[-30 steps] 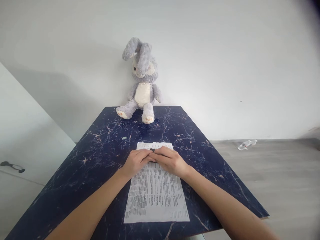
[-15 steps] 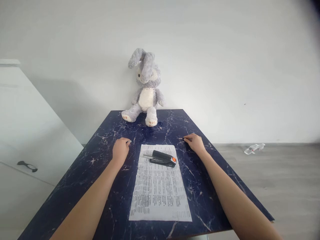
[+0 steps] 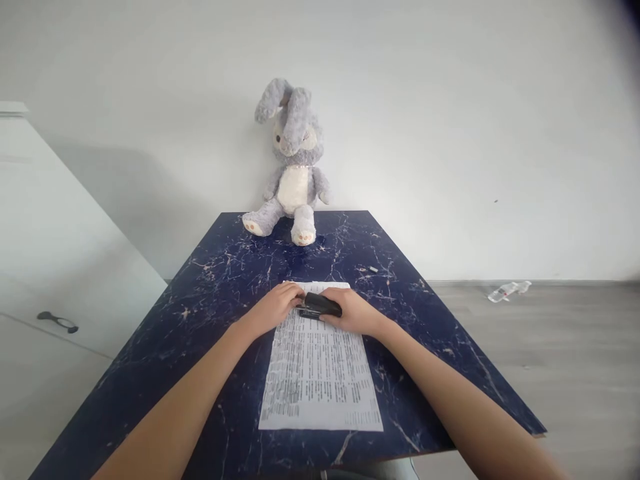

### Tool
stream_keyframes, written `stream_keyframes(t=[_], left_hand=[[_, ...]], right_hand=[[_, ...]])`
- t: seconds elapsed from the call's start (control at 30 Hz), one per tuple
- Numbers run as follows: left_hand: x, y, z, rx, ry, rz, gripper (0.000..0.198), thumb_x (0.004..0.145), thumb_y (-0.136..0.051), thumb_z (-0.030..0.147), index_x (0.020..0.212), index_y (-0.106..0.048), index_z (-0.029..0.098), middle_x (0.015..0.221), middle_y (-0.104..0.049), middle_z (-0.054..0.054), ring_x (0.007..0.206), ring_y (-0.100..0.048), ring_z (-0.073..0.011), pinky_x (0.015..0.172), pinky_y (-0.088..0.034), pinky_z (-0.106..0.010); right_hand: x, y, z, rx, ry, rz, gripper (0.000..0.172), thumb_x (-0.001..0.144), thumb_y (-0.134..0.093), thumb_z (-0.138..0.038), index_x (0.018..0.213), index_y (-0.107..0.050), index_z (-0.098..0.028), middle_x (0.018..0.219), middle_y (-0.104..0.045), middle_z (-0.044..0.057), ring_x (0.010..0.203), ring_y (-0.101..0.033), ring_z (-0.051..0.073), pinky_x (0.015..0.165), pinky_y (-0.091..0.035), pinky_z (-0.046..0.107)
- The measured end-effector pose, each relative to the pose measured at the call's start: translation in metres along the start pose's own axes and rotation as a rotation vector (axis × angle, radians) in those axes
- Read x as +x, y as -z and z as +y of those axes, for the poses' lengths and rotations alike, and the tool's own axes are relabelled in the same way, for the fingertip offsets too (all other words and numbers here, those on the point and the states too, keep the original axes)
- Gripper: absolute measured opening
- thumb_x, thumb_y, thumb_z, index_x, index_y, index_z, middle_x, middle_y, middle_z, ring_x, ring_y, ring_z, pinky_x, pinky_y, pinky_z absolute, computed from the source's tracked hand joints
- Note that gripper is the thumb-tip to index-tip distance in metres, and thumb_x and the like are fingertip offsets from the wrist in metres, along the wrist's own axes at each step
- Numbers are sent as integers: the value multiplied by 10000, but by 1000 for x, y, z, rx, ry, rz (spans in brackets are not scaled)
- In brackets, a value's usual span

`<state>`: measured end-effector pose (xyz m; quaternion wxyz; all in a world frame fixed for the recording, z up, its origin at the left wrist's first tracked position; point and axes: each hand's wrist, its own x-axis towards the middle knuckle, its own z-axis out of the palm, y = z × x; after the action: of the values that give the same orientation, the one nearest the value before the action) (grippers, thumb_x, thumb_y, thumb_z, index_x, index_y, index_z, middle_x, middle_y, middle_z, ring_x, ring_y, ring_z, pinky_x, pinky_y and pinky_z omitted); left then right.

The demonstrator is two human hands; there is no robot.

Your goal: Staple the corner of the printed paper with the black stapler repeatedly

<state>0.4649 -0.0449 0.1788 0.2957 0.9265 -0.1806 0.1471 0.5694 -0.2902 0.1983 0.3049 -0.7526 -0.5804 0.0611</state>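
My right hand (image 3: 354, 311) is wrapped round the orange-marked end of a black stapler (image 3: 320, 305), covering that end. Its two arms are spread apart, and it lies over the upper part of a printed sheet of paper (image 3: 325, 380). At the stapler's left end, the fingers of my left hand (image 3: 277, 305) are pinched together against it. Whatever is between those fingertips is hidden. A small light-grey piece (image 3: 373, 270), perhaps a strip of staples, lies on the table beyond my right hand.
The dark blue marbled table (image 3: 215, 373) reaches back to a pale wall. A grey plush rabbit (image 3: 294, 180) sits at its far edge. A white cabinet (image 3: 45, 253) stands at the left. On the floor at the right lies a clear plastic bottle (image 3: 509, 291).
Both hands have moved inward to the stapler, and my right hand has taken hold of it. The small grey piece now shows where my right fingers were. The view has tilted slightly downward.
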Motion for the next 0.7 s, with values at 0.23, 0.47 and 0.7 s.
stream_keyframes(t=[0.23,0.47,0.7], left_hand=[[-3,7,-1,-2,26,-105,196,1045,-499,315,1121,-642,204,1115,-680,-88,1099,-637,-243,951,-528,-414],[-1,3,-4,81,-73,-95,245,1057,-483,336,1120,-673,196,1064,-712,-89,1046,-654,-244,936,-536,-422],[-2,0,-8,119,-140,-41,219,1037,-537,312,1100,-721,210,1082,-764,-72,1018,-703,-234,984,-527,-441]], right_hand=[[-2,4,17,37,5,-6,182,875,-701,-220,1027,-605,-191,935,-653,37,805,-595,172,733,-428,290],[-2,4,17,54,18,-7,195,877,-706,-228,1035,-595,-197,946,-645,35,819,-595,175,736,-433,292],[-2,4,18,45,27,-5,189,879,-705,-227,1030,-595,-197,947,-643,33,825,-594,175,748,-431,294]])
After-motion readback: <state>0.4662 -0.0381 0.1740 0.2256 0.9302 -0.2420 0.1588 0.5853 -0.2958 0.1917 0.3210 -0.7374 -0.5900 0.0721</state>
